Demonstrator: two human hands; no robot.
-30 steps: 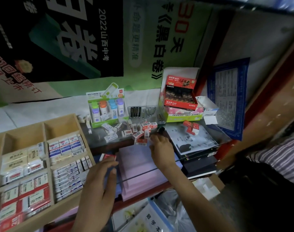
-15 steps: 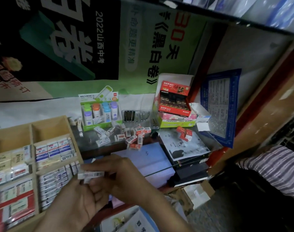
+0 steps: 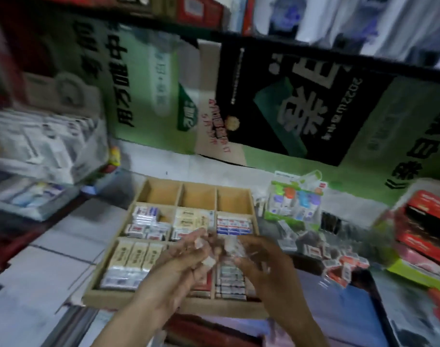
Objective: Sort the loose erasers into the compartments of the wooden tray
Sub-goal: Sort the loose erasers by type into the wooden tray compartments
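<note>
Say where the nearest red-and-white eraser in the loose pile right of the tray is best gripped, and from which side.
Grip the eraser across its two long sides, coming from above on the near side. It sits at the near edge of the loose pile, other erasers crowding it behind, so that side looks free. Blur hides its exact tilt.

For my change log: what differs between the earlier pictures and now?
The right hand drew back from the loose erasers, joined the left hand, and both hands moved over the wooden tray, a pale eraser between them; grip blurred. Loose erasers and tray stayed put.
</note>
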